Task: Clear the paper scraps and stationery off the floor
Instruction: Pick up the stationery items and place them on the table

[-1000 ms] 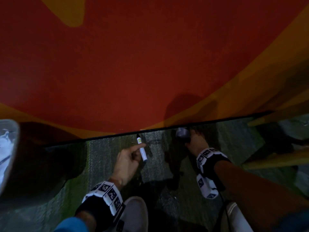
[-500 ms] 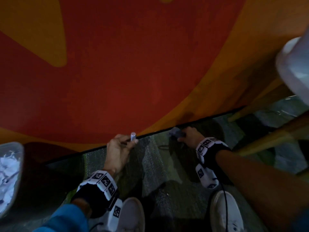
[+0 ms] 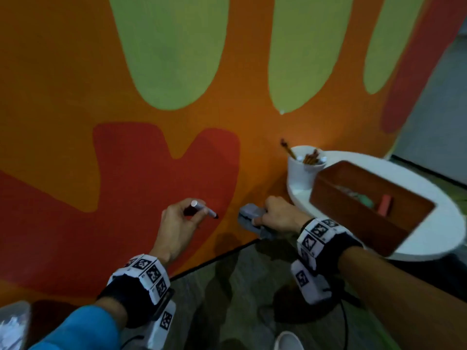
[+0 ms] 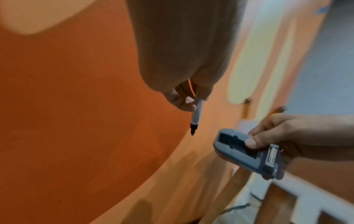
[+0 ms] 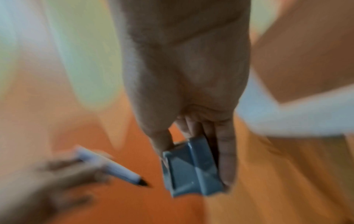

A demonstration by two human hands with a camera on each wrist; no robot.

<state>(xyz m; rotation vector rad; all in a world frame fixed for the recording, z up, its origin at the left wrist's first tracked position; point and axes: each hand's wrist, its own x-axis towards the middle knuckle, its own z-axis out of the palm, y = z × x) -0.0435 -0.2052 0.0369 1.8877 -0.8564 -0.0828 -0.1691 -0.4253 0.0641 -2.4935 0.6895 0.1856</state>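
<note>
No brand or readable writing shows anywhere; the marker (image 4: 197,112) has a faint printed band on its pale barrel, too small to read, and the wrist bands carry only black-and-white square patterns.

The left hand (image 3: 177,223) pinches the marker between thumb and curled fingertips, grasping it near the blunt end. The barrel sticks out from the fingers toward 4 o'clock in the head view, its bare black tip free in the air in front of the painted wall (image 3: 75,97). In the left wrist view the tip points down at 6 o'clock, below the fingers.

The right hand (image 3: 280,215) grips a grey stapler (image 3: 252,219), thumb on top and fingers wrapped round its side. The stapler juts from the hand toward 9 o'clock, near the marker tip but apart from it.

At 3 o'clock from the right hand stands a round white table (image 3: 429,193) bearing a white cup (image 3: 300,173) of pencils and a brown wooden box (image 3: 353,210). A white bin (image 3: 10,322) with paper scraps sits at the lower left edge.
</note>
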